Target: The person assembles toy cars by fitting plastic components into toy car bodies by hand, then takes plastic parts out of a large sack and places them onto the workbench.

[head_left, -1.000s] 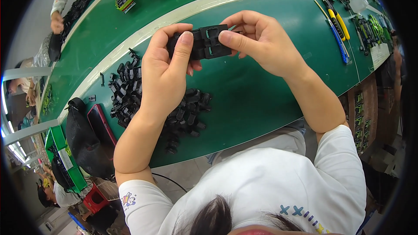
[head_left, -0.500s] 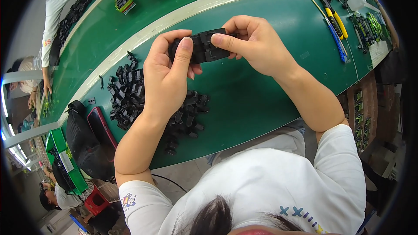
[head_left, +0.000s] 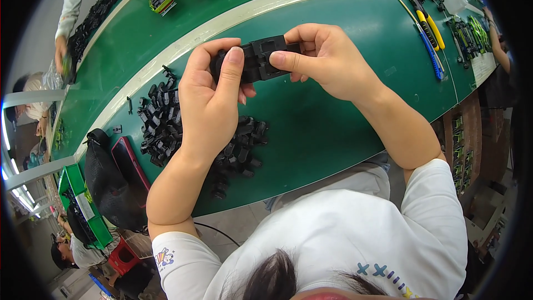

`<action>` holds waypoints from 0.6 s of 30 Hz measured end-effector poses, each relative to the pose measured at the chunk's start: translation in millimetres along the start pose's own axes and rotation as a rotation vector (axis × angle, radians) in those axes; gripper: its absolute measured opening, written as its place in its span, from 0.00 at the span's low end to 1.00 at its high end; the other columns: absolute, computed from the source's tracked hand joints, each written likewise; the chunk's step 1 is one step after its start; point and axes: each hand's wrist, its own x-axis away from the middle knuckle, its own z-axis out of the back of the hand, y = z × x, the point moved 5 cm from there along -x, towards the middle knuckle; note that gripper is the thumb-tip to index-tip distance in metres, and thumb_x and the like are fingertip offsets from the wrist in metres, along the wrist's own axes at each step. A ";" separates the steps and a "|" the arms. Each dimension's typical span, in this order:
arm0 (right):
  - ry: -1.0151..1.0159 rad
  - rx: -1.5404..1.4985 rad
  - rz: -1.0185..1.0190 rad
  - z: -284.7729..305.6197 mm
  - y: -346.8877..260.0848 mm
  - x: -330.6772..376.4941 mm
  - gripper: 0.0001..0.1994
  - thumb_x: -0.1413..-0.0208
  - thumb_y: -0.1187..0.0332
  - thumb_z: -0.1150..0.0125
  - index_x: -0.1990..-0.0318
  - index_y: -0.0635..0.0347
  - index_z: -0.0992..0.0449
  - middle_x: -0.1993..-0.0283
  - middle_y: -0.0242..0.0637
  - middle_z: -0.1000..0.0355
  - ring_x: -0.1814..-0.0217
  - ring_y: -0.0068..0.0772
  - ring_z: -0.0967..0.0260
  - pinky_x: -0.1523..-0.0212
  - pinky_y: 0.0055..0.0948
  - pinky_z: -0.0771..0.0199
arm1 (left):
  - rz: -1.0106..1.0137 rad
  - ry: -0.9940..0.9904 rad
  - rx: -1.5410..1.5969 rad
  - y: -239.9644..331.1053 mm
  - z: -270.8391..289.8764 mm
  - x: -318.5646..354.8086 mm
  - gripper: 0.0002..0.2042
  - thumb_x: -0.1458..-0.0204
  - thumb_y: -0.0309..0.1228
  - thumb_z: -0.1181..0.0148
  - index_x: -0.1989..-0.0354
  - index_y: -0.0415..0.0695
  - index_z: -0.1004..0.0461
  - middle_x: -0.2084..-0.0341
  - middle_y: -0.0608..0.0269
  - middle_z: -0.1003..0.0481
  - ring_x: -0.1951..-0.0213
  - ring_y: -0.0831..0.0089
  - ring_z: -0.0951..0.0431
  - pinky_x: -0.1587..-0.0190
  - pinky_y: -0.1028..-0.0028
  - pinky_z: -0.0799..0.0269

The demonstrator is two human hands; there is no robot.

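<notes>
We grip a black plastic part above mid-bench, left hand and right hand both closed on it; black parts pile near the bench's left edge.

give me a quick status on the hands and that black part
Left hand and right hand both grip the black plastic part above the green table. Pile of black parts below. Nothing in the way.

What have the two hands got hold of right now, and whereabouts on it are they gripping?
Both hold one black plastic part above the green table. The left hand pinches its left end, the right hand its right end, thumb on the near face.
</notes>
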 end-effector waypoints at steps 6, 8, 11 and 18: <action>-0.019 -0.020 -0.025 -2.5 0.6 -0.1 0.19 0.51 0.58 0.29 0.64 0.67 0.24 0.75 0.32 0.28 0.76 0.18 0.32 0.76 0.18 0.34 | 0.060 -0.001 0.029 -2.0 1.2 -0.8 0.12 0.38 0.33 0.48 0.54 0.35 0.31 0.74 0.63 0.26 0.78 0.82 0.29 0.77 0.84 0.36; -0.013 -0.020 -0.020 -1.9 -0.3 0.0 0.20 0.51 0.56 0.29 0.65 0.67 0.24 0.76 0.32 0.28 0.77 0.18 0.33 0.76 0.18 0.34 | 0.063 0.006 0.021 -1.0 1.2 -1.6 0.12 0.38 0.32 0.48 0.54 0.35 0.31 0.74 0.63 0.26 0.78 0.82 0.29 0.77 0.84 0.36; 0.020 -0.008 0.004 -1.3 -1.2 0.0 0.20 0.51 0.55 0.29 0.67 0.66 0.24 0.77 0.31 0.28 0.77 0.18 0.33 0.76 0.18 0.35 | 0.059 0.006 0.017 0.6 0.9 -0.8 0.12 0.38 0.32 0.48 0.55 0.35 0.31 0.74 0.63 0.26 0.79 0.82 0.29 0.77 0.84 0.36; 0.025 -0.051 0.003 -3.4 -0.4 0.7 0.18 0.50 0.56 0.31 0.69 0.65 0.24 0.77 0.31 0.29 0.77 0.17 0.34 0.76 0.17 0.36 | 0.027 0.002 -0.003 2.3 -1.0 2.3 0.12 0.38 0.32 0.48 0.55 0.35 0.31 0.74 0.63 0.26 0.79 0.83 0.29 0.78 0.85 0.36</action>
